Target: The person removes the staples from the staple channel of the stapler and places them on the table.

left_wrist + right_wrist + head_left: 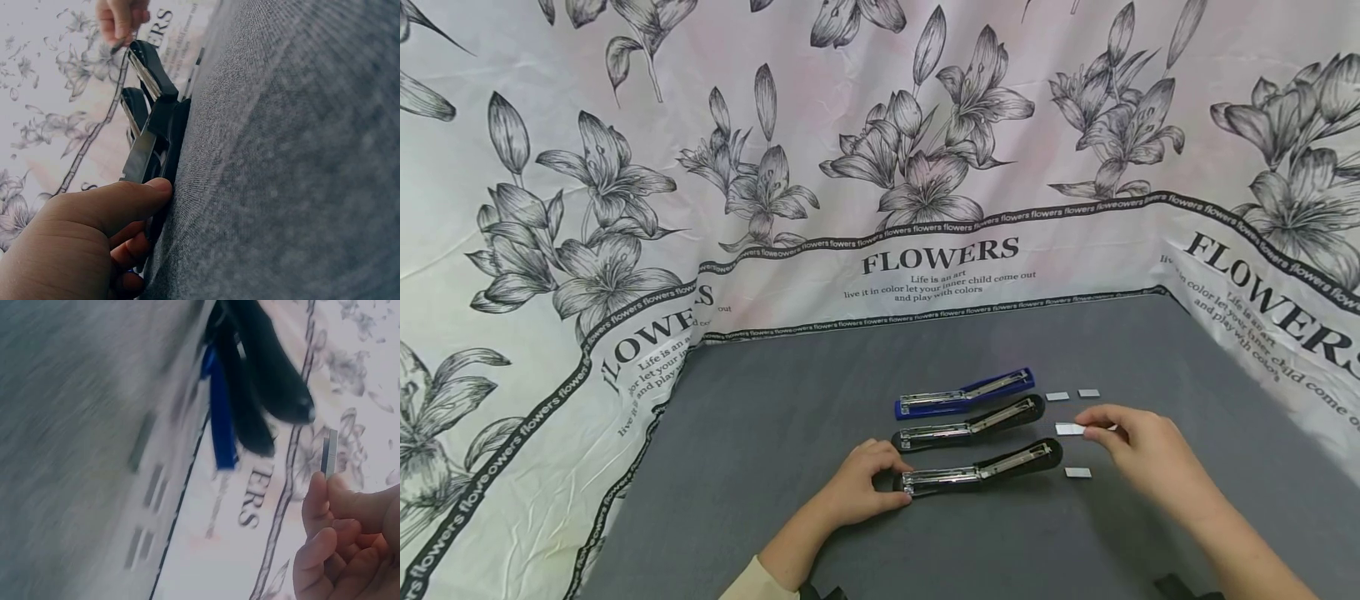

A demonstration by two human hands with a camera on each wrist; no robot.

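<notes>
Three opened staplers lie side by side on the grey cloth: a blue stapler (964, 394) at the back, a black stapler (967, 423) in the middle and another black stapler (979, 468) nearest me. My left hand (867, 483) grips the left end of the nearest one, its thumb along the side in the left wrist view. Between thumb and fingertips my right hand (1138, 442) pinches a strip of staples (329, 453), held right of the staplers and above the cloth. Its fingers do not touch any stapler.
More staple strips lie to the right of the staplers: one strip (1078, 472) near the front, plus a strip (1057, 397) and another strip (1088, 393) farther back. A flower-printed curtain (940, 267) borders the grey surface (775, 400) at the back and sides.
</notes>
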